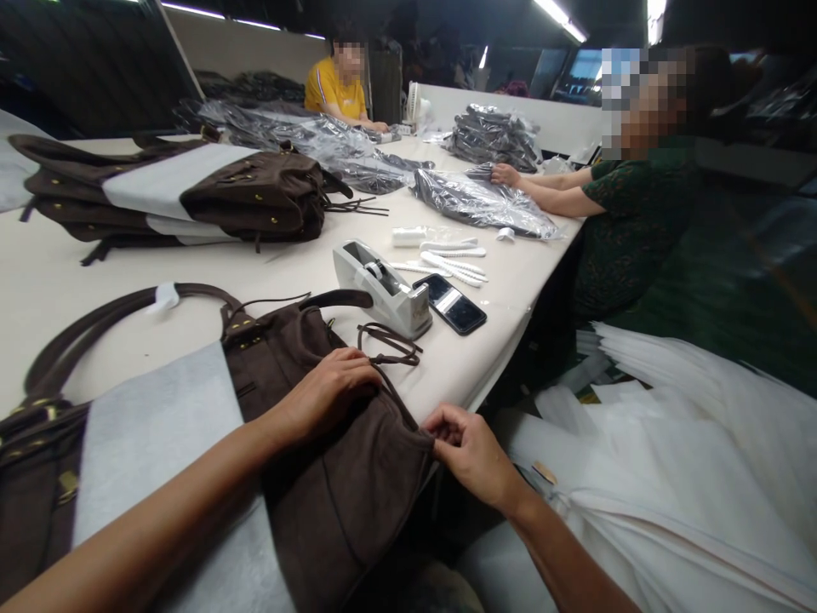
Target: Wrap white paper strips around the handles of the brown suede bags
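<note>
"Remote post here. Where's the bag, and how do the hands stand?"

"Brown bag [357,485] lies on the table [287,271], one corner at the edge. I have the right hand [472,451] pinching that corner between thumb and finger. Left hand [335,383] lies over the upper rim, fingers bent; I can't tell whether they grip."

"Step in hand?"

"My reading: shaping or checking the corner. The next move calls for a light pinch, with the left steadying the rim so the side doesn't buckle."

"Materials?"

"Bag: matte, suede-like, soft, slightly slumped, brass-coloured studs. White sheet [159,417] around its middle: thin, papery, faintly mottled. Handles [82,336]: smooth, rounded loops, a white wrap [166,296] on one stretch. Thin cord [392,347] in loose loops beyond the left fingers. Tape dispenser [383,294]: hard, grey, wedge-shaped, just beside a flat, glossy phone [450,304]."
</note>
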